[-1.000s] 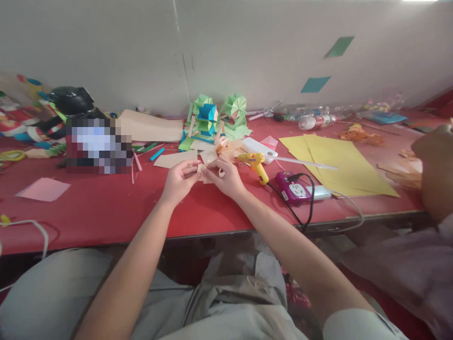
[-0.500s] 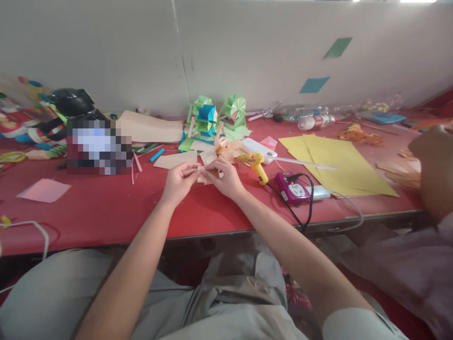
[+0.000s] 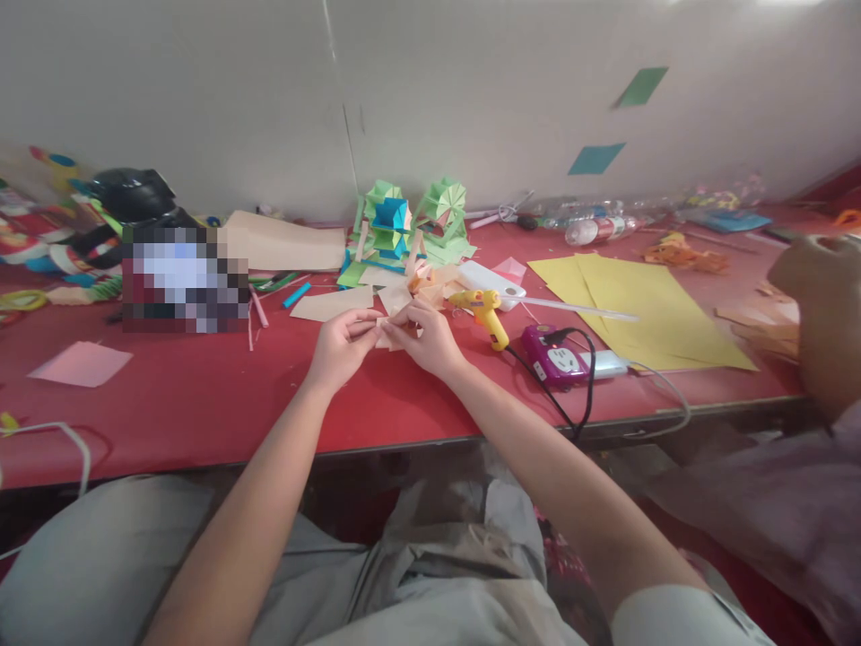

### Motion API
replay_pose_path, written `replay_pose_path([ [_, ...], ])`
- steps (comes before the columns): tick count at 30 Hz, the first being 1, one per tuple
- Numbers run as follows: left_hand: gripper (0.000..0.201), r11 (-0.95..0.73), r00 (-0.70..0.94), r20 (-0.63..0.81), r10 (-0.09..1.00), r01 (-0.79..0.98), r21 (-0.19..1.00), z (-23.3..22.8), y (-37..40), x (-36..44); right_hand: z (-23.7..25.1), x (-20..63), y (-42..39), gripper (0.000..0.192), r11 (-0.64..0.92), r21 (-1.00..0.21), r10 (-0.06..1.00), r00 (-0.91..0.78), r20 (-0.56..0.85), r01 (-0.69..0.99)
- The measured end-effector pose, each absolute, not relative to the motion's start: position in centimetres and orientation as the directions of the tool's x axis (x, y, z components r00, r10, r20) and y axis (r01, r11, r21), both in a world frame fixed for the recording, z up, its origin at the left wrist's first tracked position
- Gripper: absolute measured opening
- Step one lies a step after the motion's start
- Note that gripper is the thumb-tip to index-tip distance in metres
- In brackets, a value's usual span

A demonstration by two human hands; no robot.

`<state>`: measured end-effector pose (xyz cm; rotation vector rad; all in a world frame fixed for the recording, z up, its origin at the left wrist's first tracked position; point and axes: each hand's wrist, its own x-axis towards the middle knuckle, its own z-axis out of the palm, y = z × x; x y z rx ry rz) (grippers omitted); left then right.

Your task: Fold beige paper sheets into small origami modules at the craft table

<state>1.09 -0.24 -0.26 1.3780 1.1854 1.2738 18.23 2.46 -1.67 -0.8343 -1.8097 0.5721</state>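
Over the red table, my left hand and my right hand meet, thumbs and fingertips pinching a small piece of cream paper between them. Most of that piece is covered by my fingers. Just beyond my hands lie pale paper sheets and crumpled peach paper pieces. A yellow glue gun with a long clear glue stick rests to the right of my right hand. Behind all this stand folded green and blue paper models.
A purple power strip with a black cord sits near the front edge. Yellow sheets and a plastic bottle lie to the right. Another person's arm reaches in at far right. Pink paper lies left.
My hands stay almost in place, still pinching the cream paper. The other person's hand at the far right has shifted slightly. The view has moved a little.
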Motion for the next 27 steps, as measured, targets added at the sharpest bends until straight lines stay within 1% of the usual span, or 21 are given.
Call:
replay_pose_path([
  [6, 0.041, -0.128, 0.000, 0.128, 0.992, 0.050, 0.991, -0.29, -0.27, 1.14, -1.72, 18.20, 2.44, 0.029, 0.658, -0.703, 0.753, -0.240, 0.612, 0.270],
  [10, 0.039, -0.114, -0.036, 0.115, 0.993, 0.021, 0.993, -0.21, -0.32, 1.45, -1.67, 18.14, 2.35, 0.025, 0.655, -0.692, 0.755, -0.240, 0.610, 0.304],
  [13, 0.039, -0.113, -0.088, 0.111, 0.990, -0.026, 0.993, -0.23, -0.23, 1.61, -1.50, 18.19, 2.24, 0.020, 0.708, -0.631, 0.705, -0.276, 0.653, 0.317],
  [16, 0.038, -0.132, -0.137, 0.127, 0.982, -0.032, 0.991, -0.42, 0.01, 1.42, -1.47, 18.23, 2.24, 0.028, 0.770, -0.538, 0.636, -0.348, 0.688, 0.344],
  [18, 0.036, -0.156, -0.160, 0.152, 0.975, -0.010, 0.988, -0.55, 0.16, 1.19, -1.58, 18.20, 2.30, 0.029, 0.779, -0.495, 0.621, -0.370, 0.691, 0.383],
  [23, 0.029, -0.185, -0.185, 0.188, 0.965, 0.033, 0.982, -0.61, 0.26, 0.88, -1.92, 18.14, 2.49, 0.021, 0.778, -0.466, 0.618, -0.377, 0.690, 0.422],
  [27, 0.028, -0.192, -0.198, 0.194, 0.961, 0.026, 0.981, -0.67, 0.37, 0.82, -2.00, 18.37, 2.68, 0.026, 0.775, -0.481, 0.617, -0.326, 0.716, 0.411],
])
